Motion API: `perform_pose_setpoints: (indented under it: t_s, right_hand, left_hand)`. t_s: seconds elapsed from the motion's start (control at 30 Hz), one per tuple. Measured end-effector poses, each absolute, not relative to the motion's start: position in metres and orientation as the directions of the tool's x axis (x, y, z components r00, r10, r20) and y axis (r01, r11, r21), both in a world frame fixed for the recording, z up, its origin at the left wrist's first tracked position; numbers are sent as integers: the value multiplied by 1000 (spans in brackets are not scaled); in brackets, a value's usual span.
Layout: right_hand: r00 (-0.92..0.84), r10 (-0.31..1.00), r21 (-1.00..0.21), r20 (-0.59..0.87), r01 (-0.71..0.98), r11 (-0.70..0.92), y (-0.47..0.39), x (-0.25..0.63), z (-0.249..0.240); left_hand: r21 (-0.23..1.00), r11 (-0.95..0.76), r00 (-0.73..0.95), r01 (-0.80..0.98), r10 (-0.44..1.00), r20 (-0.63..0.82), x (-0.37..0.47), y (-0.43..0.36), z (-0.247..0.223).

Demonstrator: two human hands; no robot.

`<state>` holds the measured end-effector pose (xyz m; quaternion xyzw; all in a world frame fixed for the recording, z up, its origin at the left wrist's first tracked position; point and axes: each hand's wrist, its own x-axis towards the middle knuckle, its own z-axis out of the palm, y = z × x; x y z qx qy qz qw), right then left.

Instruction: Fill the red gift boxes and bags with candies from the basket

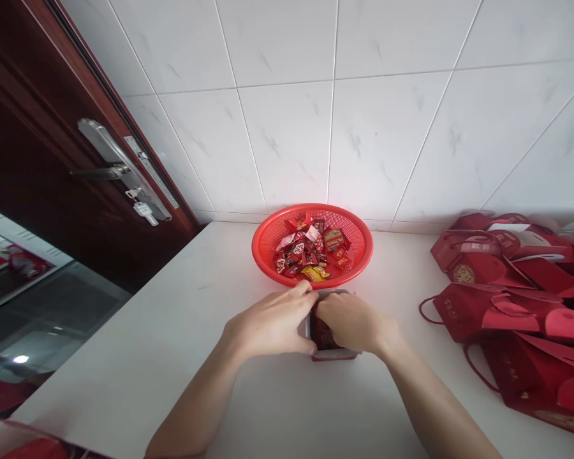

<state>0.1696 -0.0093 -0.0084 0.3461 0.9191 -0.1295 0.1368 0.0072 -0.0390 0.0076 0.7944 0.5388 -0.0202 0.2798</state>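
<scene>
A small red box (333, 355) with pale inner walls stands on the white table, its top uncovered. My left hand (272, 322) grips it from the left, thumb at the near corner and fingers at the far one. My right hand (351, 319) reaches down into the box with its fingers curled; the fingertips, and whatever they hold, are hidden. Dark red contents show beneath that hand, but I cannot make out what they are. Just behind the box sits a red plastic basket (261, 252) holding wrapped candies (310, 245), mostly red with one yellow.
Several red gift boxes (497, 312) with cord handles crowd the right of the white table (182, 331). A tiled wall (287, 140) rises behind. To the left is a dark red door (33, 127) with keys (143, 209) hanging in its lock, past the table's left edge.
</scene>
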Motion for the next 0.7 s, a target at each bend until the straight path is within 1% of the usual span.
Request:
perform_pose_setpoints:
  t_s: [0.07, 0.13, 0.3, 0.4, 0.5, 0.6, 0.63, 0.7]
  right_hand:
    - [-719, 596, -115, -357, 667, 736, -12, 162, -10]
    - [-717, 591, -115, -369, 666, 737, -13, 160, -10]
    - [-750, 588, -235, -303, 657, 716, -12, 181, -1]
    - [-749, 599, -251, -282, 660, 708, -15, 188, 4]
    - [-739, 569, -242, -360, 663, 708, -19, 177, 2]
    - [-699, 557, -179, -449, 681, 710, -19, 162, -6]
    - [-694, 559, -166, -454, 683, 712, -18, 160, -9]
    - [-715, 541, -191, -444, 665, 722, -15, 161, -11]
  left_hand:
    - [422, -259, 417, 869, 843, -340, 8, -39, 8]
    - [421, -257, 415, 870, 842, -345, 8, -39, 8]
    - [427, -254, 413, 868, 847, -336, 7, -38, 8]
    - [422, -255, 413, 870, 845, -341, 7, -39, 8]
    - [425, -262, 422, 867, 839, -343, 7, -39, 8]
    - [439, -273, 439, 856, 833, -337, 7, -39, 8]
    - [446, -277, 445, 851, 831, -333, 7, -38, 7]
    - [455, -282, 452, 845, 831, -325, 6, -38, 7]
